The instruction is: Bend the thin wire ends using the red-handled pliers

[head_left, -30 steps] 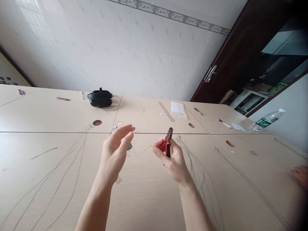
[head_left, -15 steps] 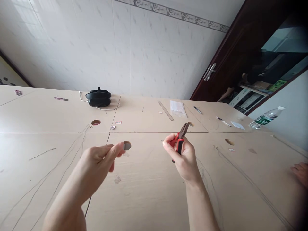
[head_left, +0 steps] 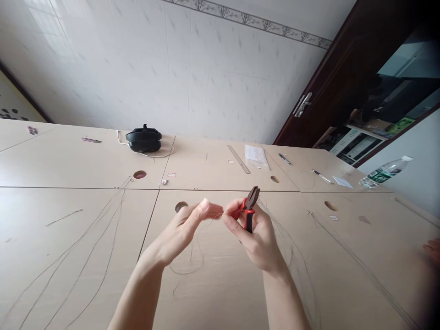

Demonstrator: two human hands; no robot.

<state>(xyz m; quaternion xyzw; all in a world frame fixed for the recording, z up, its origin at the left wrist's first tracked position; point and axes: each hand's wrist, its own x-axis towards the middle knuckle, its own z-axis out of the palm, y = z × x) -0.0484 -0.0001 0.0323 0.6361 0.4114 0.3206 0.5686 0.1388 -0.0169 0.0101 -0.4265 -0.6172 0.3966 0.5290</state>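
My right hand (head_left: pixel 256 231) is closed round a pair of pliers (head_left: pixel 252 197) with red and black handles, their dark jaws pointing up and away. The thumb and forefinger of that hand also pinch a thin wire (head_left: pixel 224 214). My left hand (head_left: pixel 182 229) is just left of those fingertips, with its fingers stretched out, slightly blurred at the tips, and its thumb raised. Fine wire hangs in a loose loop (head_left: pixel 187 273) below the hands; whether the left fingers touch it I cannot tell.
Long thin wires (head_left: pixel 99 243) lie across the table (head_left: pixel 213 302) at left, others (head_left: pixel 357 259) at right. Farther back are a black case (head_left: pixel 143 139), a ruler (head_left: pixel 239 159), a plastic bag (head_left: pixel 256 157), pens (head_left: pixel 322 176) and a bottle (head_left: pixel 385 173). Another person's hand (head_left: pixel 432 251) shows at the right edge.
My left hand has moved right, up to my right hand, and its pinched fingers have straightened. The pliers have shifted slightly left and down. A loose wire loop now shows below the hands.
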